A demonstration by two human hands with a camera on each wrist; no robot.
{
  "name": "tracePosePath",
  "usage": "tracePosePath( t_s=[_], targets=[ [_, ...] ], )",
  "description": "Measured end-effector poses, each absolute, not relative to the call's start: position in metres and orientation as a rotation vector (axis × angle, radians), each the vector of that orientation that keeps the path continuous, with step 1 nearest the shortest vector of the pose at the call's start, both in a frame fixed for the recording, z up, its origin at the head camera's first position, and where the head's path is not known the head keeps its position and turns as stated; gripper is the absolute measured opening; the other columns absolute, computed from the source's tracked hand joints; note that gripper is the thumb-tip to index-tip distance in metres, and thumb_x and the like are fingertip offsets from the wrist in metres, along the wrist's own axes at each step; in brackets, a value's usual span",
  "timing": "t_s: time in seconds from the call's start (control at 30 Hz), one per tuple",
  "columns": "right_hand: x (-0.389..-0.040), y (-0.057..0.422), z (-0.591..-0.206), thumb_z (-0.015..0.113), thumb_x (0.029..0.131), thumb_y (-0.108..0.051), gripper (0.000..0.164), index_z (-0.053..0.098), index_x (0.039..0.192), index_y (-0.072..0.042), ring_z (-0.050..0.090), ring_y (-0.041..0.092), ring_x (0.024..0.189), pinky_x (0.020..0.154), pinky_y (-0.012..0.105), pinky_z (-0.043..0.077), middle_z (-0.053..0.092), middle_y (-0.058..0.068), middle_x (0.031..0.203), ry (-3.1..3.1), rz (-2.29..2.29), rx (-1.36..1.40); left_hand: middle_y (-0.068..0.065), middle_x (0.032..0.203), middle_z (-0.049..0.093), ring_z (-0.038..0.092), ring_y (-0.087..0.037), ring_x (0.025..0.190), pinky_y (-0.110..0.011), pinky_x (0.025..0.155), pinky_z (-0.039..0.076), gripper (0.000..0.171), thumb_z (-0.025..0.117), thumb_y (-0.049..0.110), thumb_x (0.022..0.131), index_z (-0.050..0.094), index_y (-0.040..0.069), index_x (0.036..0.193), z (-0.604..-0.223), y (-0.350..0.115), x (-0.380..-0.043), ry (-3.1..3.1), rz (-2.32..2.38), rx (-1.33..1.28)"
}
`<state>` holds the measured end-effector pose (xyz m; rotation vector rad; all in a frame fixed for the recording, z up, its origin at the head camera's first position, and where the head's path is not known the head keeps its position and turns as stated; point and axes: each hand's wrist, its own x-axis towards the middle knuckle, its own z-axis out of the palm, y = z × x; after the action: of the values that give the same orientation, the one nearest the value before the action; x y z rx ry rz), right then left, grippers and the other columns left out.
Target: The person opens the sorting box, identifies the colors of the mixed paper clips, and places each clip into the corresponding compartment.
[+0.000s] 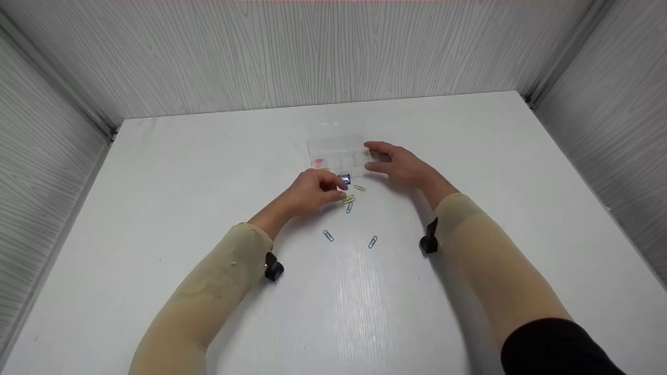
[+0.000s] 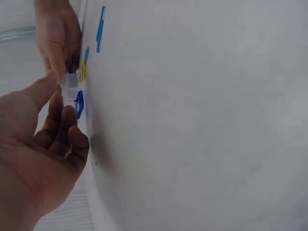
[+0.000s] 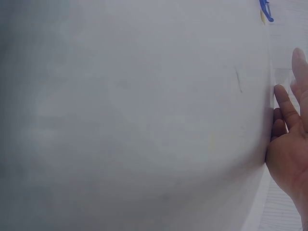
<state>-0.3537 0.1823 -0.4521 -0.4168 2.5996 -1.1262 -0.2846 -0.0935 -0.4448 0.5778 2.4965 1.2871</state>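
A clear plastic compartment box [image 1: 346,158] lies on the table with its see-through lid [image 1: 336,143] raised at the back. Something pink [image 1: 319,163] sits in its left compartment. My right hand [image 1: 404,164] holds the box's right end, thumb in front and fingers behind. My left hand [image 1: 312,194] hovers at the box's front, thumb and index finger slightly apart in the head view. A blue binder clip [image 1: 344,179] stands by its index fingertip. Yellow paper clips [image 1: 349,199] lie by its thumb, a blue paper clip [image 1: 349,208] just below them.
Another yellow paper clip [image 1: 359,188] lies in front of the box. Nearer to me are two blue paper clips, one on the left [image 1: 328,235] and one on the right [image 1: 372,242]. Pale wood-grain panels [image 1: 312,52] border the white table [image 1: 333,312].
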Motion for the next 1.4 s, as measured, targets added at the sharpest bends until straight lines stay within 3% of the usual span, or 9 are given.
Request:
tracePosePath(
  t_s=[0.67,1.4],
  targets=[
    [-0.3527,0.1845,-0.45,0.068,0.102,-0.051,0.068,0.042,0.163,-0.035,0.027,0.017,0.158,0.127,0.044,0.02,0.043,-0.005,0.166,2.612,-1.09,-0.426,-0.002,0.101,0.066,0.058,-0.019,0.095,-0.032,0.085,0.046,0.017,0.076,0.022,0.1,0.082,0.024,0.116,-0.4505,-0.0858,-0.2856,2.504,1.14,0.612],
    [-0.352,0.186,-0.4508,0.068,0.102,-0.051,0.069,0.041,0.163,-0.034,0.024,0.017,0.159,0.128,0.044,0.018,0.04,-0.006,0.168,2.612,-1.07,-0.422,-0.001,0.099,0.068,0.058,-0.019,0.094,-0.032,0.086,0.047,0.016,0.079,0.023,0.098,0.081,0.019,0.113,-0.4519,-0.0866,-0.2888,2.539,1.045,0.634]
  ],
)
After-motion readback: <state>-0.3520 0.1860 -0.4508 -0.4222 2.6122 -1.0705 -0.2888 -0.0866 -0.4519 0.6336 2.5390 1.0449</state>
